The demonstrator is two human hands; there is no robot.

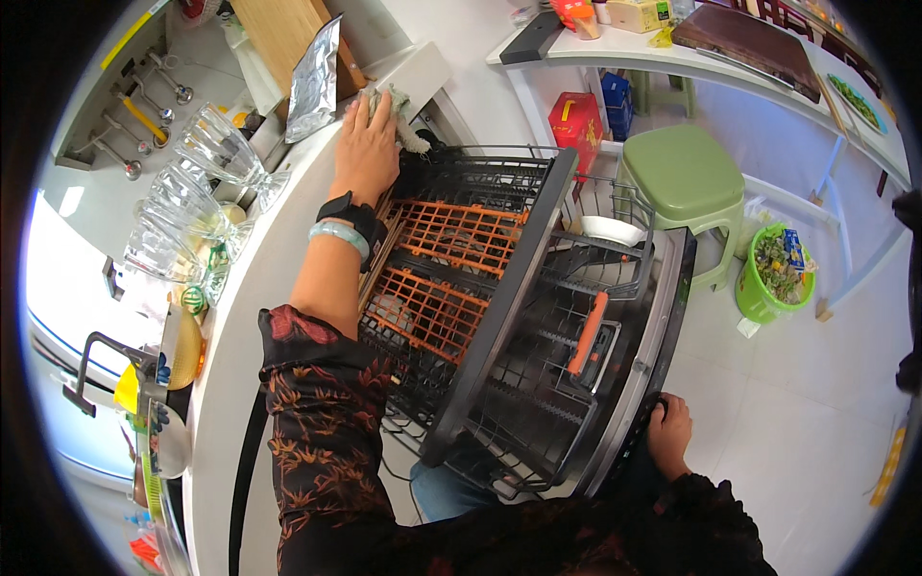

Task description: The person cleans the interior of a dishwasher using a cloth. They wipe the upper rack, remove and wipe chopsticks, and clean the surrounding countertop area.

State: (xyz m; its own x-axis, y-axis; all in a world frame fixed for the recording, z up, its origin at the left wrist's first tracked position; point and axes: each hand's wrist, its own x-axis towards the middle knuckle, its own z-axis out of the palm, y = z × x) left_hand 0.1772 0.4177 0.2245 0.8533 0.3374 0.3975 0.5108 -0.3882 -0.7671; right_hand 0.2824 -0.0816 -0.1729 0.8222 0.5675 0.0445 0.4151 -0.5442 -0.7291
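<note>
My left hand (366, 157) presses on a pale, rumpled cloth (392, 108) at the edge of the white countertop (248, 288). A black band and a pale green bangle circle that wrist. Below the hand stands an open dishwasher, with its black upper rack (497, 309) pulled out. Orange grid inserts (461, 234) lie in that rack, and wooden chopsticks (382, 245) run along its counter side. Lower down, a wire rack (547, 410) with an orange handle (588, 333) holds a white bowl (612, 230). My right hand (670, 435) grips the outer edge of the lowered dishwasher door (648, 360).
Clear fluted glasses (223, 147) stand along the countertop near a silver foil pouch (315, 83). A dark faucet (108, 353) is at left. Beyond the door are a green stool (683, 173), a green waste bin (763, 306) and a white table (634, 47).
</note>
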